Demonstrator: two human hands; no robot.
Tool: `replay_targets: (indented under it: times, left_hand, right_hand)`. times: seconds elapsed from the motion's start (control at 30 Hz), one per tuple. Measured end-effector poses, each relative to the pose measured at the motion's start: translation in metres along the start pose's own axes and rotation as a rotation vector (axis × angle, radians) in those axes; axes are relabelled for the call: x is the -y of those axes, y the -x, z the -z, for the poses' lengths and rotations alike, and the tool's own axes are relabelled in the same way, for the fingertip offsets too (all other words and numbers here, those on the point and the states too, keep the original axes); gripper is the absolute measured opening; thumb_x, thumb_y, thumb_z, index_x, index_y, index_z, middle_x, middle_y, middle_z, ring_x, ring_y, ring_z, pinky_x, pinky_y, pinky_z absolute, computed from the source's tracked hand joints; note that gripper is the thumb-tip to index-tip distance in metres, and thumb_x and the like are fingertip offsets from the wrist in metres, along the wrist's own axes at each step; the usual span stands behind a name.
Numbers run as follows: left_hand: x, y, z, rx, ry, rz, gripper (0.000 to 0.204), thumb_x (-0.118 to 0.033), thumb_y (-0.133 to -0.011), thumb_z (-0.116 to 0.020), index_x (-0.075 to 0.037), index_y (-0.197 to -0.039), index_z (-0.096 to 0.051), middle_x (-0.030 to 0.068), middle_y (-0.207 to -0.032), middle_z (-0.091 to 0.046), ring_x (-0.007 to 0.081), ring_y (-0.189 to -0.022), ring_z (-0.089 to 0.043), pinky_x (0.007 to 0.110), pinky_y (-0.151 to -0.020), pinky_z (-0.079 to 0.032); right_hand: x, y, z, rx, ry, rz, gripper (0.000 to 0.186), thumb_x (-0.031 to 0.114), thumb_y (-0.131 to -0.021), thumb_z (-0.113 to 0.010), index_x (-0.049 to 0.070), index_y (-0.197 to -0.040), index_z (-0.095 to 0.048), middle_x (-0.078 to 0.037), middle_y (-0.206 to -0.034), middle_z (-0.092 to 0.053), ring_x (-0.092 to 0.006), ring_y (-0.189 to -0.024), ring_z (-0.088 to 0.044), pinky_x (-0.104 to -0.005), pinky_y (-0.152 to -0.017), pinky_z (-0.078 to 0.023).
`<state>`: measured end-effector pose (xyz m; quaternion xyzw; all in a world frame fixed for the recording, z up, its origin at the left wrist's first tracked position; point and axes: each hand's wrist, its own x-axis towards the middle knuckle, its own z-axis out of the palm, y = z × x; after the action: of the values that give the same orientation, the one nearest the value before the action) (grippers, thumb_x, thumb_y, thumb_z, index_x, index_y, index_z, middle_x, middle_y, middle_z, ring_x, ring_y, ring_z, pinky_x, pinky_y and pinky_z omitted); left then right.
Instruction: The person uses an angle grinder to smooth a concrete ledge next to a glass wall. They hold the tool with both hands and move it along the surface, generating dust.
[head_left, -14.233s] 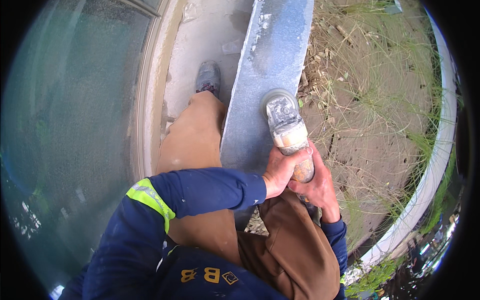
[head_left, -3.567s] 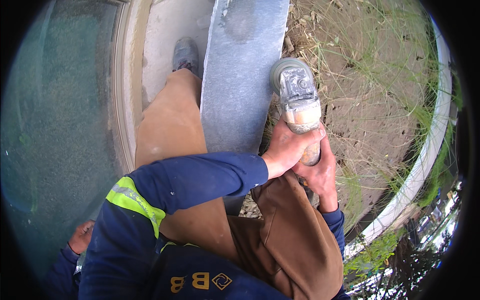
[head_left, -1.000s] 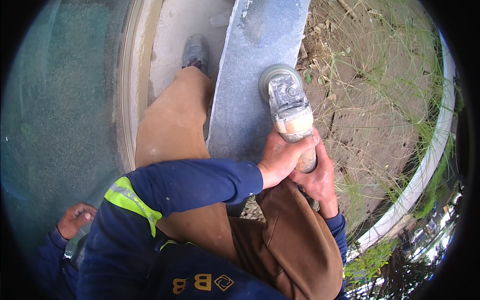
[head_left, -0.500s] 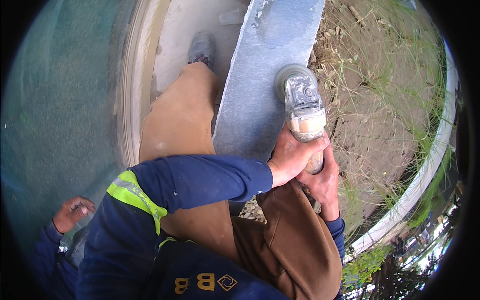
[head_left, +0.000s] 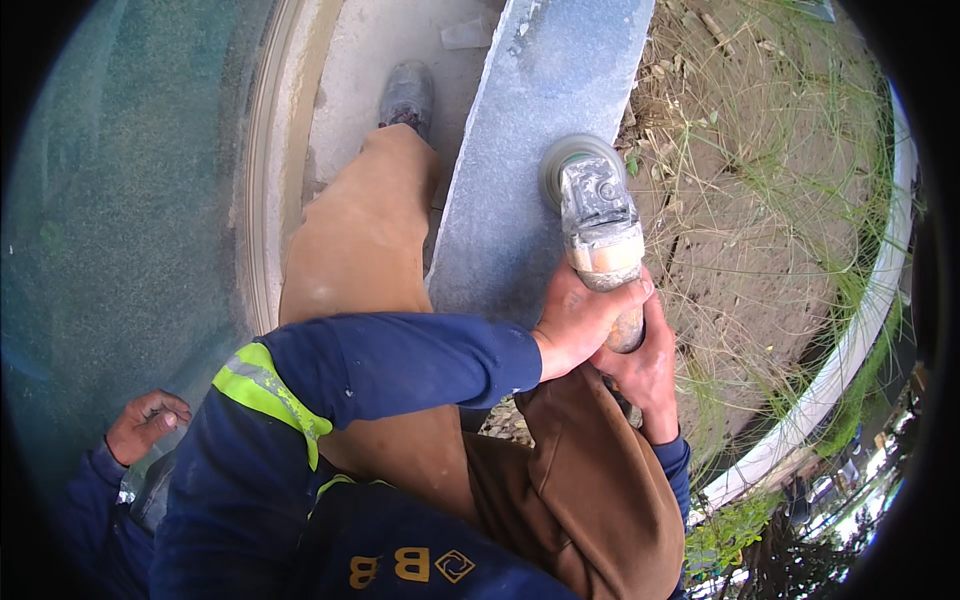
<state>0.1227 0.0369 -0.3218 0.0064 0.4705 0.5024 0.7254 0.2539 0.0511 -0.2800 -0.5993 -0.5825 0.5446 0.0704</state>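
Note:
A dust-caked angle grinder [head_left: 603,225] rests its round disc [head_left: 560,160] on the right edge of a long bluish-grey stone slab [head_left: 530,80], which has a ragged pale left edge. My left hand [head_left: 580,315] wraps round the grinder's body below the orange-tinged collar, thumb laid across it. My right hand [head_left: 645,365] grips the handle end from the right, just under the left hand. The underside of the disc is hidden, as are some fingers. My brown trouser legs [head_left: 355,240] flank the lower part of the slab.
Glass in a beige frame [head_left: 265,180] fills the left. My shoe [head_left: 405,100] stands on pale concrete beside the slab. At right are soil with long grass [head_left: 760,200] and a curved white kerb [head_left: 840,370]. Another person's hand [head_left: 145,425] in a navy sleeve shows at lower left.
Over the last second the slab and grinder have shifted right in the view; since half a second ago the disc has slid slightly left and down. Both my hands keep their grip.

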Motion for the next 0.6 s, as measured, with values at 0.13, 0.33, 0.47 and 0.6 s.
replay_targets:
  times: [0.13, 0.33, 0.47, 0.6]
  left_hand:
    - [0.008, -0.007, -0.013, -0.035, 0.015, -0.036, 0.044, -0.008, -0.083, -0.079, -0.004, -0.121, -0.056, 0.0071, -0.111, -0.067, 0.0169, -0.102, -0.065, 0.036, -0.092, -0.053]
    - [0.004, 0.0, 0.0, 0.015, -0.036, 0.003, 0.031, -0.013, -0.089, -0.074, -0.004, -0.117, -0.065, 0.0053, -0.114, -0.069, 0.015, -0.105, -0.065, 0.035, -0.093, -0.053]
    - [0.002, 0.003, 0.002, 0.003, -0.019, 0.044, 0.035, -0.012, -0.089, -0.075, -0.005, -0.121, -0.062, 0.0057, -0.113, -0.069, 0.016, -0.105, -0.066, 0.036, -0.092, -0.054]
    - [0.004, -0.01, -0.014, 0.04, 0.065, 0.049, 0.044, -0.008, -0.087, -0.076, -0.004, -0.126, -0.058, 0.0072, -0.113, -0.067, 0.0165, -0.107, -0.064, 0.036, -0.094, -0.054]
  right_hand:
    - [-0.004, 0.003, 0.003, -0.084, 0.052, 0.034, 0.102, 0.013, -0.067, -0.086, 0.007, -0.156, -0.037, -0.018, -0.122, -0.07, -0.0266, -0.114, -0.068, -0.0406, -0.097, -0.054]
    - [-0.002, 0.001, 0.001, -0.004, 0.005, -0.005, 0.102, 0.016, -0.067, -0.086, 0.008, -0.156, -0.037, -0.019, -0.122, -0.071, -0.0271, -0.114, -0.069, -0.0408, -0.096, -0.054]
    - [-0.005, 0.002, 0.001, 0.005, 0.013, -0.021, 0.102, 0.018, -0.067, -0.087, 0.008, -0.156, -0.037, -0.02, -0.123, -0.07, -0.0288, -0.114, -0.069, -0.041, -0.096, -0.055]
    - [-0.003, 0.003, 0.005, -0.1, 0.036, -0.002, 0.101, 0.018, -0.068, -0.086, 0.006, -0.155, -0.037, -0.02, -0.123, -0.07, -0.0286, -0.113, -0.069, -0.0409, -0.096, -0.055]
